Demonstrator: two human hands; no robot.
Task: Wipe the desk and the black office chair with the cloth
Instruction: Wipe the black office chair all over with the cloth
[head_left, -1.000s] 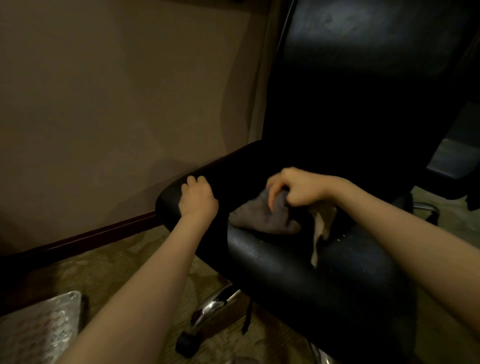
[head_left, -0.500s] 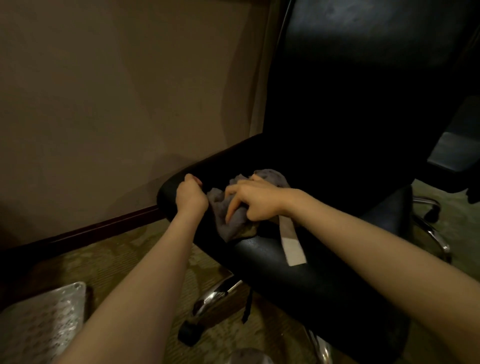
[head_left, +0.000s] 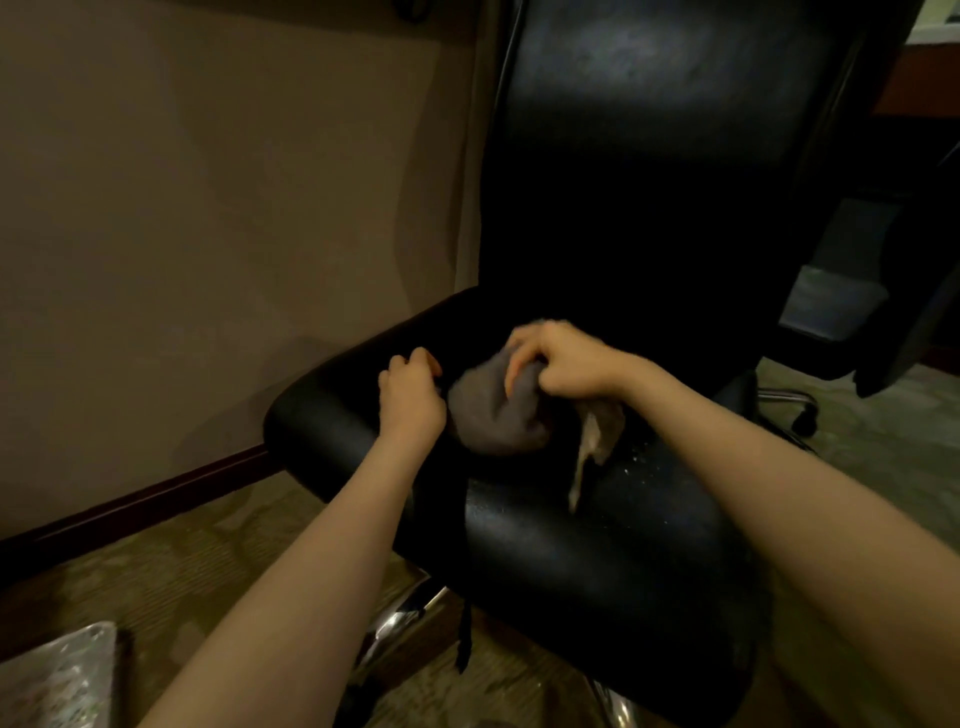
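Grey cloth (head_left: 493, 421) dragged back rightward, right hand (head_left: 566, 366) gripping it.

1. The black padded leather office chair (head_left: 597, 545) stands on the patterned carpet floor (head_left: 182, 561), right of the plain beige wall (head_left: 208, 208).
2. Its backrest rises behind the seat.
3. The crumpled grey cloth (head_left: 493, 415) lies on the seat, before the backrest.
4. Of the hands, the left hand (head_left: 410, 395) rests on the seat just left of the cloth.
5. The right hand (head_left: 566, 364) grips the cloth from above.
6. The shiny chrome chair base (head_left: 400, 618) sits beneath the seat.
7. A flat embossed metal panel (head_left: 57, 675) lies on the floor at near left, well apart from the chair.
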